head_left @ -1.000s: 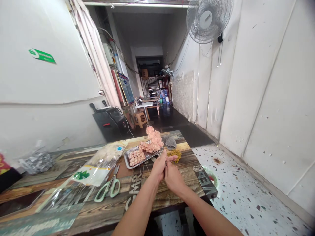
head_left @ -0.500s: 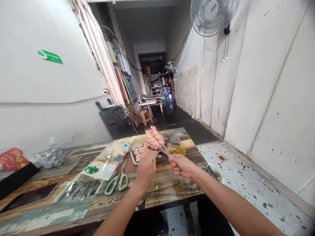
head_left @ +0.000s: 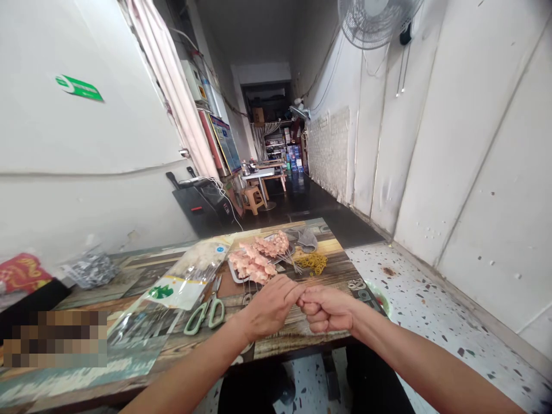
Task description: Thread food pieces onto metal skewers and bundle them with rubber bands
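Note:
A bunch of pink meat skewers [head_left: 251, 264] points left over a metal tray [head_left: 235, 275]. Its stick ends run behind my hands, mostly hidden. My right hand [head_left: 325, 307] is closed in a fist at the stick ends. My left hand [head_left: 273, 305] lies across the sticks, fingers bent together, its fingertips meeting the right fist. Just behind, a second bunch of meat skewers [head_left: 273, 244] rests with its bare sticks toward the right. A heap of yellow rubber bands [head_left: 314, 263] lies beside those sticks.
Scissors with pale green handles [head_left: 204, 316] lie left of my hands, near a clear printed plastic bag [head_left: 190, 276]. A grey cloth [head_left: 307, 240] sits at the table's far right. Further left are a crumpled plastic bag [head_left: 90, 270] and a red packet [head_left: 28, 276].
The held skewers have swung from upright to pointing left and lower, over the tray. My hands have come together. The second bunch behind now shows clearly.

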Tool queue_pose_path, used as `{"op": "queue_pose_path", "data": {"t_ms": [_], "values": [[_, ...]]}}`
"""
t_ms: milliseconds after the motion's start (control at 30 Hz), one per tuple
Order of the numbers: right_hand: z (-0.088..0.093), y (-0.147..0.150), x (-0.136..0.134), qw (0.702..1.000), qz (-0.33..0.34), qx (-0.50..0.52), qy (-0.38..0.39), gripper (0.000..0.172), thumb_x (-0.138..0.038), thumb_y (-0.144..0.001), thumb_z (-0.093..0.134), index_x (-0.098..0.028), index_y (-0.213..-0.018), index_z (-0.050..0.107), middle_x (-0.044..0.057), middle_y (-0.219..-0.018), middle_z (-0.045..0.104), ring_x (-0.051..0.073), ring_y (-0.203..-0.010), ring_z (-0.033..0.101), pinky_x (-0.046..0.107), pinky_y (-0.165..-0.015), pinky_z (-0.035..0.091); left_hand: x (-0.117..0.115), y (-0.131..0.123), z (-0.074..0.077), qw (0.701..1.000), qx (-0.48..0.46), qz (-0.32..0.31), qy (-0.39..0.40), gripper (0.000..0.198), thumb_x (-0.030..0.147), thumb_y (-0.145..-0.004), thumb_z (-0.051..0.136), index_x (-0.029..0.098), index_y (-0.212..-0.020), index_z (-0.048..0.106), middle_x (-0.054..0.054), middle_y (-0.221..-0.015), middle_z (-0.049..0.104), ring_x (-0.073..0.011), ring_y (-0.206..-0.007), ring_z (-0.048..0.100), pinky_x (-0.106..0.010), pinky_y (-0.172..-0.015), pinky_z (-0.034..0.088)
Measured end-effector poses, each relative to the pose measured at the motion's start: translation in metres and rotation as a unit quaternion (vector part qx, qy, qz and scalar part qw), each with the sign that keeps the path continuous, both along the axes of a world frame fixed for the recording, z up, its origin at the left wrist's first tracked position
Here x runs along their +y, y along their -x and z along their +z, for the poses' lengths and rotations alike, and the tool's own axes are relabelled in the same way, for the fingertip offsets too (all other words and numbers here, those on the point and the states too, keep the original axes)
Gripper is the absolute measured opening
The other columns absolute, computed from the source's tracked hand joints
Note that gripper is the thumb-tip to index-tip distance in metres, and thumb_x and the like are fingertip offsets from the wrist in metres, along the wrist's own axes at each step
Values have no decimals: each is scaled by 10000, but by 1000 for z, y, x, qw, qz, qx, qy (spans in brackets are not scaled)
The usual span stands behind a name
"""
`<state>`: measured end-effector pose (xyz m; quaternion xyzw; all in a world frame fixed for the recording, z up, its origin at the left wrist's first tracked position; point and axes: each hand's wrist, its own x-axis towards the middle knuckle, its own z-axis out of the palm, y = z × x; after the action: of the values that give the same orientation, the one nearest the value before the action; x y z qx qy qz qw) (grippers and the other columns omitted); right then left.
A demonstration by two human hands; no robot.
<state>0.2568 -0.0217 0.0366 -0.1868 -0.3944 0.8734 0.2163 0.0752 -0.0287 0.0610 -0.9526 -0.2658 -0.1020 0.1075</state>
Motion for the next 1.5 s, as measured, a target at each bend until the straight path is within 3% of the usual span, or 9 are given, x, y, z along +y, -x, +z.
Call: {"op": "queue_pose_path", "data": {"t_ms": [433, 700, 833, 933, 1000, 1067, 1167, 1300, 1500], "values": [[-10, 10, -12, 982, 98, 137, 85, 165, -222, -877, 458, -148, -731, 465, -135, -388, 236, 25, -321, 67, 158, -365, 159, -18, 9, 11, 998, 26, 25, 48, 107, 121, -850, 388, 177, -892, 469, -18, -789, 517, -166, -703, 409, -313, -657, 290], [0, 4, -8, 978, 122, 131, 107, 106, -248, -856, 466, -163, -801, 497, -94, -470, 382, 35, -327, 232, 190, -430, 314, -8, 13, 14, 999, 20, 16, 30, 144, 109, -871, 344, 183, -826, 460, -11, -735, 491, -162, -665, 388, -303, -614, 252], [-6, -6, -4, 986, 144, 58, 68, 220, -392, -838, 477, -177, -805, 507, -82, -471, 436, 51, -315, 310, 231, -451, 374, 1, 9, 6, 998, 49, -3, 33, 166, 135, -882, 361, 184, -740, 431, -8, -726, 480, -157, -655, 385, -304, -606, 246], [-18, -21, 12, 991, 74, -77, -77, 466, -565, -838, 362, -147, -779, 559, -7, -548, 546, 95, -356, 440, 271, -467, 397, 7, 8, 0, 996, 77, 14, 37, 135, 125, -860, 399, 189, -749, 441, -8, -731, 479, -158, -647, 381, -305, -594, 238], [-29, -34, 35, 939, -81, -228, -243, 474, -534, -853, 349, -139, -738, 586, 37, -626, 595, 121, -434, 507, 269, -498, 389, 12, 7, -1, 994, 82, 50, 45, 147, 94, -852, 388, 190, -764, 456, -11, -745, 487, -159, -654, 390, -301, -588, 241], [-41, -46, 65, 801, -243, -371, -402, 316, -372, -848, 435, -147, -720, 617, 49, -701, 622, 145, -588, 559, 265, -593, 393, 17, 5, 3, 991, 71, 90, 66, 166, 95, -861, 363, 194, -803, 482, -13, -762, 499, -159, -669, 409, -291, -589, 257], [-56, -54, 102, 652, -273, -496, -504, 194, -240, -802, 498, -169, -760, 673, 64, -815, 648, 176, -786, 572, 267, -717, 374, 23, -1, 14, 987, 21, 125, 96, 216, 135, -886, 316, 204, -905, 520, -16, -780, 516, -162, -710, 447, -280, -624, 311], [-67, -42, 116, 625, -269, -540, -496, 156, -270, -756, 562, -168, -737, 679, 82, -839, 640, 188, -773, 567, 274, -673, 365, 28, -11, 31, 965, -121, 144, 185, 275, 241, -924, 255, 210, -970, 523, -13, -859, 564, -147, -792, 503, -265, -718, 389], [-71, -29, 115, 656, -295, -530, -449, 110, -105, -660, 574, -149, -567, 614, 82, -712, 628, 194, -725, 568, 281, -628, 355, 26, -24, 65, 884, -330, 185, 275, 319, 395, -878, 329, 192, -958, 562, -31, -835, 595, -159, -780, 530, -254, -674, 437]]}}
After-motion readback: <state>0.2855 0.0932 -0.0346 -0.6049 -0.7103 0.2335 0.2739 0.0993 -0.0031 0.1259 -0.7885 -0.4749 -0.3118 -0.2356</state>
